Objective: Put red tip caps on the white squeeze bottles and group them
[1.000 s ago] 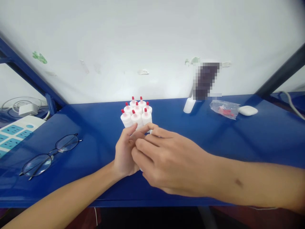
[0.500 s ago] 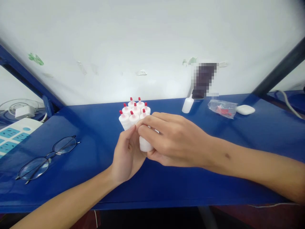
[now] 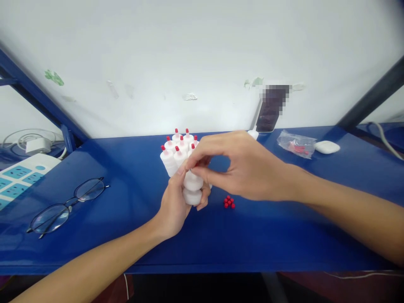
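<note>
Raised since the earlier frame, the right hand (image 3: 255, 168) meets the top of a round white plastic bottle (image 3: 192, 197), uncovering small red caps (image 3: 229, 202) toward the front edge of the blue tabletop (image 3: 236, 244). The left hand (image 3: 172, 210) clamps the bottle at mid-tabletop; whether the right fingertips grip anything cannot be told. Near the back-right corner, a clear plastic bag (image 3: 287, 141) holds red pieces (image 3: 298, 149).

The bottles (image 3: 179, 158) look smooth plastic — the tabletop (image 3: 284, 223) glossy, the bag (image 3: 296, 144) crinkled.

White wall (image 3: 202, 54) behind blue tabletop (image 3: 277, 240)
</note>
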`<state>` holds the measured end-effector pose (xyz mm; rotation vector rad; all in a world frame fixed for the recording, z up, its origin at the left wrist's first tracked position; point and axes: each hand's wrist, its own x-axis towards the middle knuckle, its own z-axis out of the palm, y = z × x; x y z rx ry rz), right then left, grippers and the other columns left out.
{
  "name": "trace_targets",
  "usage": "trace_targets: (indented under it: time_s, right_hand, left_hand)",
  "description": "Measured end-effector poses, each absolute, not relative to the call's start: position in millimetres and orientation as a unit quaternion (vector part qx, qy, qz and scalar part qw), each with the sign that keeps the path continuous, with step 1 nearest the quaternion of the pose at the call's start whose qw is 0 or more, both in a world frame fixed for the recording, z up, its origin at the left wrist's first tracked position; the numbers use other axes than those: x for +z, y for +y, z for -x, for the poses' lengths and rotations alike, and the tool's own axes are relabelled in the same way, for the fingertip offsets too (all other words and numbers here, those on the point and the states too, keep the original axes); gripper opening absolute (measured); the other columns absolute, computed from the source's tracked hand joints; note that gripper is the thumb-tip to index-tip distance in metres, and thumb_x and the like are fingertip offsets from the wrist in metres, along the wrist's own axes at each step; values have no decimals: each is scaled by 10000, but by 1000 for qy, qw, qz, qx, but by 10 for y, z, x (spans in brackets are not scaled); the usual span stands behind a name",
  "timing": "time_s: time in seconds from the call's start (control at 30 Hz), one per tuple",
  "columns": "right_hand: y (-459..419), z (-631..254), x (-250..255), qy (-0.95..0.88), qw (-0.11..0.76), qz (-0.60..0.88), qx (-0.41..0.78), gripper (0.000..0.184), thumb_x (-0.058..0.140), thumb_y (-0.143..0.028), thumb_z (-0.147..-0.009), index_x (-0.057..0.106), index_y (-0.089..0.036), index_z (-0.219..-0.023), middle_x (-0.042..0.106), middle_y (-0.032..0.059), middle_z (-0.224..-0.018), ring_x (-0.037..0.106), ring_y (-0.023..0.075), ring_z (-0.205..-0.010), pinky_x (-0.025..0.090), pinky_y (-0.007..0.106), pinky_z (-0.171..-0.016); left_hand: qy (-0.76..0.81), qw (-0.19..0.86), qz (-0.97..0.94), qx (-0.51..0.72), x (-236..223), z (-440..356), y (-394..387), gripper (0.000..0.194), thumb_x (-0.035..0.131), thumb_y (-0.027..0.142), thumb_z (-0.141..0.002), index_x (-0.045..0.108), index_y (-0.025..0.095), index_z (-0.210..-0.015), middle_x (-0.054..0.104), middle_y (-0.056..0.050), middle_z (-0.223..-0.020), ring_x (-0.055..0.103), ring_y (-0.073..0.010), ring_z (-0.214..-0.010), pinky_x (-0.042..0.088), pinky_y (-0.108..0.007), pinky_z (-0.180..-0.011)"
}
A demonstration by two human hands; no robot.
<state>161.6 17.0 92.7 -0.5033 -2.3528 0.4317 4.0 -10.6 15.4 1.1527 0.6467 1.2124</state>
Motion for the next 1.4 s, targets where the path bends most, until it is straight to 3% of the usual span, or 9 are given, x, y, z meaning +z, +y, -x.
trace_targets:
  time_s: [0.1, 0.2, 0.3, 0.4, 0.6, 0.73, 0.87, 1.0, 1.4]
  right_hand:
    - [232, -1660, 963, -878, 387, 219, 176, 100, 599, -90, -847, 674, -133, -897, 712, 11, -844, 637, 110, -748, 523, 243, -704]
    - [316, -1724, 1017, -868, 393, 270, 138, 105, 614, -111, -828, 677, -145, -905, 713, 16, -850, 630, 125, -740, 517, 271, -707]
    - [401, -1765, 1020, -883, 345, 293, 120, 79, 626, -151, -814, 689, -155, -862, 709, 8, -813, 612, 124, -709, 484, 273, -683]
    - [455, -1743, 935, -907, 283, 284, 131, 87, 614, -155, -805, 690, -148, -846, 695, 5, -790, 596, 115, -701, 441, 261, -660]
    - [460, -1719, 841, -933, 160, 296, 129, 138, 596, -254, -845, 656, -181, -946, 694, 18, -919, 578, 144, -773, 375, 273, -647]
    - [444, -1869, 961, -933, 45, 336, 122, 249, 568, -401, -876, 662, -184, -953, 677, 42, -875, 571, 167, -732, 347, 283, -598]
    - [461, -1958, 969, -922, -93, 335, 170, 172, 626, -315, -812, 682, -199, -926, 685, 27, -843, 604, 175, -724, 372, 274, -577]
    - [463, -1889, 873, -894, -186, 321, 253, 257, 650, -265, -774, 674, -189, -1018, 704, 30, -899, 618, 150, -667, 391, 254, -529]
    - [450, -1823, 826, -911, -183, 283, 240, 182, 669, -249, -740, 699, -178, -905, 649, 4, -770, 558, 128, -608, 382, 243, -511]
  left_hand:
    - [304, 615, -505, 524, 117, -39, -119, 442, 308, 569, -965, 515, 182, -915, 474, 36, -528, 362, -105, -427, 315, -218, -414]
    - [338, 541, -545, 545, 56, -6, -178, 320, 340, 460, -991, 525, 199, -986, 489, 42, -525, 382, -107, -449, 304, -221, -461]
    - [309, 468, -672, 482, 17, 15, -274, 251, 370, 329, -1003, 564, 186, -932, 548, 12, -587, 462, -110, -512, 359, -236, -532]
    - [190, 431, -826, 310, 17, -12, -355, 222, 378, 231, -967, 583, 171, -906, 578, -18, -648, 477, -117, -530, 392, -256, -553]
    - [115, 296, -930, 184, 0, -58, -386, 188, 485, 237, -872, 539, 191, -698, 505, -13, -580, 405, -143, -520, 292, -302, -504]
    - [167, 388, -885, 198, 42, -6, -320, 228, 454, 228, -907, 519, 178, -693, 498, -10, -616, 405, -125, -543, 321, -274, -549]
    - [264, 532, -763, 253, 94, 23, -223, 385, 363, 291, -975, 512, 154, -649, 514, -23, -661, 446, -124, -614, 344, -271, -619]
    - [292, 617, -656, 321, 61, 13, -154, 444, 357, 375, -995, 492, 147, -639, 461, -11, -653, 414, -125, -633, 324, -279, -632]
    - [282, 687, -575, 344, -17, 2, -115, 411, 400, 440, -998, 507, 142, -735, 524, -13, -700, 398, -76, -522, 325, -232, -528]
